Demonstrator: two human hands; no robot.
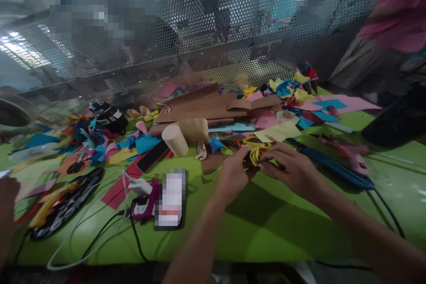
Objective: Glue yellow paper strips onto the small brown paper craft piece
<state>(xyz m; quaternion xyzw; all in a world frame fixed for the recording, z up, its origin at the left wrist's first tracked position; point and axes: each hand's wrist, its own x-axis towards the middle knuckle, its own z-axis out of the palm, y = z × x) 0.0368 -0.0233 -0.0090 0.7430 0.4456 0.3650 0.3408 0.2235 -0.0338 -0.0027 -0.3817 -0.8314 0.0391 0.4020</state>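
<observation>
Both my hands meet over the green table (266, 226) near its middle. My left hand (233, 173) pinches a small yellow paper piece (254, 156) from the left. My right hand (294, 168) closes its fingers on the same yellow piece from the right. A brown paper scrap (213, 163) lies just left of my left hand. Yellow-handled scissors (256, 143) rest right behind the hands.
A cardboard roll (186, 135), brown card sheets (206, 106) and several coloured paper scraps (100, 146) cover the back. A pink glue gun (356, 159) lies right, phones (153, 156) and cables (100, 230) left. Another person's pink sleeve (399, 13) is at top right; a hand (6, 195) shows far left.
</observation>
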